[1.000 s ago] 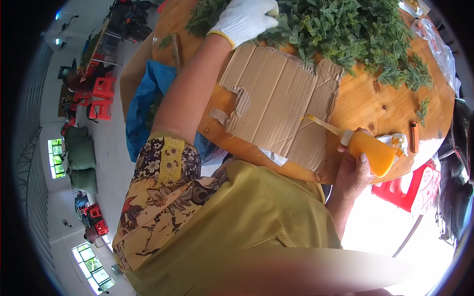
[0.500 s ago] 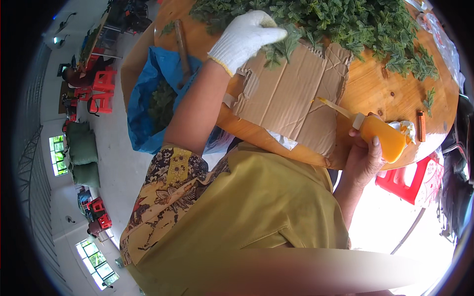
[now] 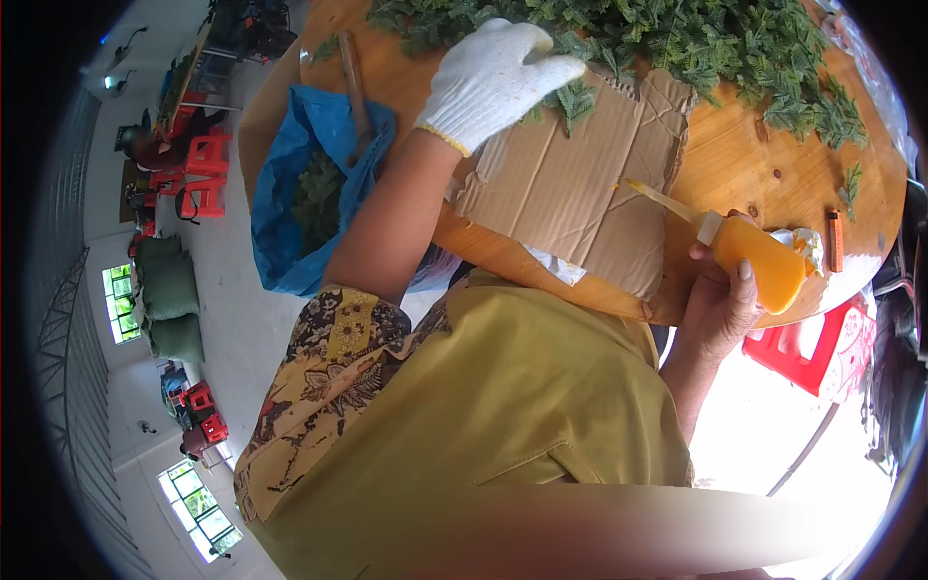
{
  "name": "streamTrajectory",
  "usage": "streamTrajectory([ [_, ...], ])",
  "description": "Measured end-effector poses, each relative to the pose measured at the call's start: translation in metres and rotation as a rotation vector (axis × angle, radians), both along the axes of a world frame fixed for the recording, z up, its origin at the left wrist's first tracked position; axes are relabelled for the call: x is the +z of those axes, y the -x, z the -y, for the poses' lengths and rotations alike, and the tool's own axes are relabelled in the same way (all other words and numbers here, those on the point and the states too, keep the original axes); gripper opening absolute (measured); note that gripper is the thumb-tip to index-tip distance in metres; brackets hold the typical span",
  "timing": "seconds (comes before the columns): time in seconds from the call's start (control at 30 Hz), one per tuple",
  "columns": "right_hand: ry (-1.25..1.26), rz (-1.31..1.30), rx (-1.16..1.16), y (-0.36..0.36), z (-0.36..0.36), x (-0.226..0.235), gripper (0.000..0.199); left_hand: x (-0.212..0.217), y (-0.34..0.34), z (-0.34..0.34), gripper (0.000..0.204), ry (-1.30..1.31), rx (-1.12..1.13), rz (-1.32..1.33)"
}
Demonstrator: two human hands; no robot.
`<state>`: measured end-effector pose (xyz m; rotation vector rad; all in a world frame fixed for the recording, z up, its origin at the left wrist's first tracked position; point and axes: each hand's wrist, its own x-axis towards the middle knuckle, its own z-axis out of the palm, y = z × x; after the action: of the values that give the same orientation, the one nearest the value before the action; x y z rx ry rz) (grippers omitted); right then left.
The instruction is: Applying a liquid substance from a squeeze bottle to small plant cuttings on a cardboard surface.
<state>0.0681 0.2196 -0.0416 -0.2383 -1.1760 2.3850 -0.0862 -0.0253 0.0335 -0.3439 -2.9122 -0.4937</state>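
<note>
My left hand, in a white knit glove, reaches over the far edge of a corrugated cardboard piece. Its thumb is stretched out and apart from the fingers, beside a green artificial sprig; no firm hold on it shows. Bare, my right hand wraps round a squeeze bottle of orange-yellow glue. The bottle lies tilted, its long nozzle pointing left over the cardboard. Beyond, a large heap of green artificial foliage covers the back of the table.
An open blue bag with green sprigs inside hangs at the round wooden table's left edge, near a wooden-handled tool. An orange lighter and a loose sprig lie right. Below stands a red stool.
My gloved left hand has shifted slightly right and toward me. The right hand keeps its grip on the glue bottle, the nozzle still over the cardboard.
</note>
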Motion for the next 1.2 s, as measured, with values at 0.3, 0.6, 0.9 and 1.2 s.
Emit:
streamTrajectory([
  [0.3,0.027,0.003,0.028,-0.001,-0.005,-0.002,0.062,-0.018,0.019,0.007,0.026,-0.387,-0.259,-0.085],
  [0.6,0.047,-0.023,0.022,-0.004,-0.003,0.003,0.058,0.009,-0.019,0.002,0.014,-0.912,-0.134,0.162],
  [0.9,-0.294,-0.239,-0.107,-0.009,-0.001,0.042,0.065,-0.004,-0.064,-0.026,0.011,-1.14,0.021,0.424],
  [1.2,-0.749,-0.25,-0.081,-0.003,0.012,0.067,0.058,-0.018,-0.076,-0.032,0.01,-1.2,0.015,0.31],
])
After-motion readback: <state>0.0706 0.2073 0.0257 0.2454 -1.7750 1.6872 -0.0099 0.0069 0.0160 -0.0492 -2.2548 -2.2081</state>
